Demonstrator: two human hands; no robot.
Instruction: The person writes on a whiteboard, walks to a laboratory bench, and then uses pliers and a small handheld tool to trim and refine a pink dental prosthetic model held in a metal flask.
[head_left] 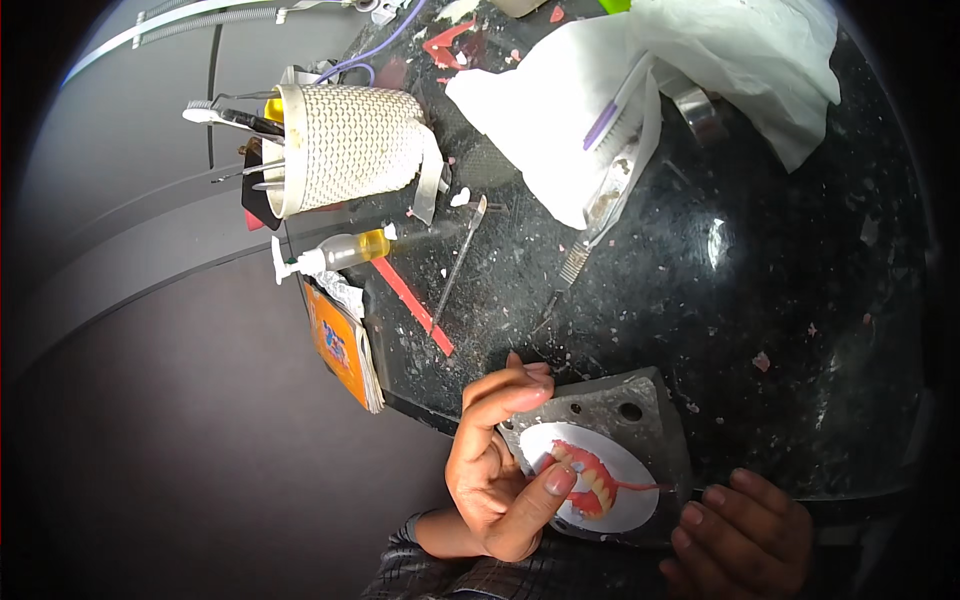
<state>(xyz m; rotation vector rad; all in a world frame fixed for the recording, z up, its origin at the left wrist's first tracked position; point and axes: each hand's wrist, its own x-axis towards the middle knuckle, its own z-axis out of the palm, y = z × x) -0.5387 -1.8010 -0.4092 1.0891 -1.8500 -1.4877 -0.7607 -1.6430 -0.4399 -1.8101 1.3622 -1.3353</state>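
Observation:
A grey metal denture flask (655, 425) is tilted at the table's near edge, filled with white plaster (640, 470). Set in the plaster is a pink denture (597, 470) with cream teeth, and a thin red wax strip (640, 486) runs from it toward the right. My left hand (510, 470) grips the flask's left side, its thumb pressed over the denture. My right hand (745, 535) is beside the flask's lower right corner, fingers curled together near the strip's end. Whatever lies in its fingers is hidden.
A white woven basket (350, 145) with brushes and tools lies at the left, near a pump bottle (345, 250), an orange booklet (340, 345), a red wax strip (412, 305) and a knife (460, 260). White sheeting (550, 110) with a purple brush (605, 125) covers the far side.

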